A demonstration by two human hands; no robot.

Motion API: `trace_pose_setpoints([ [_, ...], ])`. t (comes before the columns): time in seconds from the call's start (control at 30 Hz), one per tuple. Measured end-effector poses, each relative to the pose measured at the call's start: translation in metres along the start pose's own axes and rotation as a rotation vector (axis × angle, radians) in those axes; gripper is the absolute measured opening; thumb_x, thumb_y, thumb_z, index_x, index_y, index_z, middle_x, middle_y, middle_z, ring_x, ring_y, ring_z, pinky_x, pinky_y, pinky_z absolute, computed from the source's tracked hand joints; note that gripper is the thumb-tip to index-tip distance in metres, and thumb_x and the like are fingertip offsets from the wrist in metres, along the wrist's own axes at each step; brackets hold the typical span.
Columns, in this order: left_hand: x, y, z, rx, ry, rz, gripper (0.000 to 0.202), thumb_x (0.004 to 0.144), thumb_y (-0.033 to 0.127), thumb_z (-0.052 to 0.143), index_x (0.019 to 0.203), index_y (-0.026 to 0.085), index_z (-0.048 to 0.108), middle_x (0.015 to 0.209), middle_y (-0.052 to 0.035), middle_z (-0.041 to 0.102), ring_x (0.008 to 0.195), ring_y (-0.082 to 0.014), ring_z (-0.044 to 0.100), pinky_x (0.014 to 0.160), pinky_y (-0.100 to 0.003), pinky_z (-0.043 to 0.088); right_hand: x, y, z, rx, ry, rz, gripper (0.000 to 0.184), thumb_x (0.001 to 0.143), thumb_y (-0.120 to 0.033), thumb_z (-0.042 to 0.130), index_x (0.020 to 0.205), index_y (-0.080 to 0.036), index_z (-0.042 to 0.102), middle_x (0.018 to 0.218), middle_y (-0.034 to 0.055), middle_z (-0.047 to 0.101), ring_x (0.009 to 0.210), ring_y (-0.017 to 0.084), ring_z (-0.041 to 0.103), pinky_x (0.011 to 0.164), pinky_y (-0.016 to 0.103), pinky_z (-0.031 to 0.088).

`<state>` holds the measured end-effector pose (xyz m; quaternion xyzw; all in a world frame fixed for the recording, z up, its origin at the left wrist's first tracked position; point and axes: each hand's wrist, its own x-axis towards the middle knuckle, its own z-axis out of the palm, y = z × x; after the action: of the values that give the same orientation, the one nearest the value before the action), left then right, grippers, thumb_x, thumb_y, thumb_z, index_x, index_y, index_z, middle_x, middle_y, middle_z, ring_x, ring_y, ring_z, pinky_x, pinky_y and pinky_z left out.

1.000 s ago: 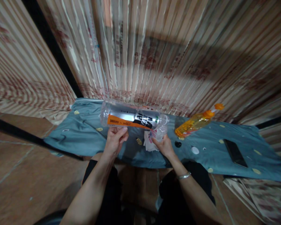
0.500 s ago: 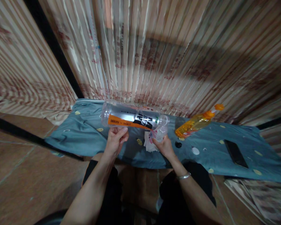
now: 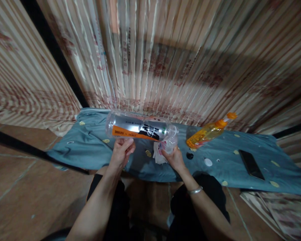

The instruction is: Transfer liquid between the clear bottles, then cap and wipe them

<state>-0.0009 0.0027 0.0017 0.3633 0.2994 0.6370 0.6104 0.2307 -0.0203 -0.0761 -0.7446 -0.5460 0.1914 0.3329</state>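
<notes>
A large clear plastic bottle (image 3: 137, 129) with a silver and orange label lies on its side in the air above the bed cloth, neck toward the right. My left hand (image 3: 122, 151) is closed on its near side, fingers partly hidden. My right hand (image 3: 175, 156) grips a smaller clear bottle (image 3: 169, 143) with pink print. The necks of the two bottles meet or overlap in view; whether they touch I cannot tell. Behind my right fingers shows a crumpled white tissue (image 3: 158, 154).
To the right stand or lean an orange-capped bottle of yellow liquid (image 3: 207, 134), a black cap (image 3: 190, 156), a white round lid (image 3: 208, 162) and a dark phone (image 3: 251, 164) on the blue-green cloth (image 3: 90, 144). Black poles (image 3: 57, 53) and a striped curtain (image 3: 165, 60) border it.
Both bottles and both hands appear slightly farther left and lower, along with a small shift of the whole view. Each hand keeps its hold.
</notes>
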Motion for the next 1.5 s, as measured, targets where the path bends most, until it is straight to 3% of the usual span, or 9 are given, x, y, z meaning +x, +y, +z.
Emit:
trace_pose_setpoints([
  [0.3,0.002,-0.003,-0.003,-0.016,0.028,-0.024,0.037,0.057,0.039,0.084,0.059,0.015,0.055,0.046,0.0079,0.041,0.037,-0.0016,0.031,0.036,-0.014,0.015,-0.003,-0.006,-0.003,0.005,-0.02,-0.01,0.059,0.071,-0.044,0.067,0.121,-0.017,0.052,0.102,0.0121,0.073,0.097,0.032,0.07,0.08,0.041,0.056],
  [0.4,0.002,-0.003,-0.005,-0.03,0.053,-0.065,0.04,0.055,0.038,0.085,0.056,0.016,0.052,0.047,0.0069,0.043,0.041,-0.0035,0.039,0.036,-0.014,0.015,-0.004,-0.005,-0.003,0.019,-0.022,-0.015,0.06,0.071,-0.045,0.067,0.122,-0.016,0.052,0.104,0.0129,0.073,0.099,0.032,0.07,0.081,0.04,0.056],
  [0.53,0.003,-0.004,-0.005,-0.079,0.133,-0.106,0.038,0.047,0.034,0.089,0.063,0.017,0.059,0.061,0.0031,0.06,0.056,-0.009,0.055,0.041,-0.015,0.03,-0.004,-0.002,-0.003,0.053,-0.04,-0.033,0.057,0.072,-0.048,0.065,0.118,-0.016,0.053,0.102,0.013,0.073,0.096,0.032,0.071,0.079,0.041,0.056],
  [0.63,0.003,-0.005,-0.006,-0.106,0.17,-0.098,0.036,0.047,0.031,0.089,0.068,0.019,0.063,0.066,0.0044,0.064,0.061,-0.0094,0.058,0.05,-0.019,0.043,-0.005,-0.001,-0.003,0.078,-0.047,-0.056,0.053,0.073,-0.049,0.065,0.114,-0.017,0.054,0.105,0.0129,0.072,0.097,0.031,0.07,0.081,0.042,0.055],
  [0.73,0.002,-0.006,-0.008,-0.124,0.183,-0.104,0.034,0.047,0.029,0.089,0.068,0.019,0.065,0.066,0.0045,0.065,0.061,-0.0097,0.058,0.054,-0.021,0.047,-0.005,-0.001,-0.005,0.093,-0.053,-0.071,0.056,0.073,-0.046,0.065,0.118,-0.016,0.051,0.105,0.0124,0.072,0.096,0.03,0.07,0.082,0.042,0.056],
  [0.9,-0.002,-0.003,-0.009,-0.103,0.162,-0.104,0.027,0.049,0.027,0.088,0.064,0.021,0.065,0.067,0.0033,0.068,0.062,-0.0111,0.061,0.053,-0.022,0.048,-0.006,-0.002,-0.013,0.099,-0.109,-0.134,0.052,0.073,-0.036,0.061,0.12,-0.017,0.049,0.106,0.0109,0.071,0.094,0.029,0.07,0.083,0.042,0.055],
  [1.1,-0.004,0.001,-0.007,-0.034,0.18,-0.093,0.028,0.047,0.028,0.087,0.063,0.02,0.066,0.06,0.0021,0.066,0.056,-0.0132,0.06,0.054,-0.026,0.05,-0.005,0.004,-0.022,0.079,-0.199,-0.207,0.047,0.079,-0.044,0.059,0.117,-0.016,0.053,0.102,0.0108,0.072,0.091,0.029,0.07,0.082,0.041,0.056],
  [1.27,-0.005,0.002,-0.008,0.033,0.161,-0.072,0.024,0.049,0.028,0.085,0.063,0.018,0.068,0.059,0.0003,0.067,0.054,-0.013,0.06,0.058,-0.027,0.051,-0.005,0.008,-0.024,0.043,-0.207,-0.181,0.048,0.08,-0.048,0.06,0.116,-0.016,0.056,0.094,0.0093,0.073,0.088,0.03,0.071,0.077,0.04,0.057],
  [1.5,-0.007,0.001,-0.011,0.025,0.159,-0.079,0.025,0.05,0.027,0.085,0.065,0.02,0.067,0.063,0.0006,0.07,0.057,-0.014,0.061,0.058,-0.028,0.052,-0.003,0.006,-0.023,0.053,-0.16,-0.162,0.055,0.075,-0.049,0.067,0.118,-0.018,0.055,0.105,0.0115,0.072,0.094,0.031,0.07,0.081,0.042,0.056],
])
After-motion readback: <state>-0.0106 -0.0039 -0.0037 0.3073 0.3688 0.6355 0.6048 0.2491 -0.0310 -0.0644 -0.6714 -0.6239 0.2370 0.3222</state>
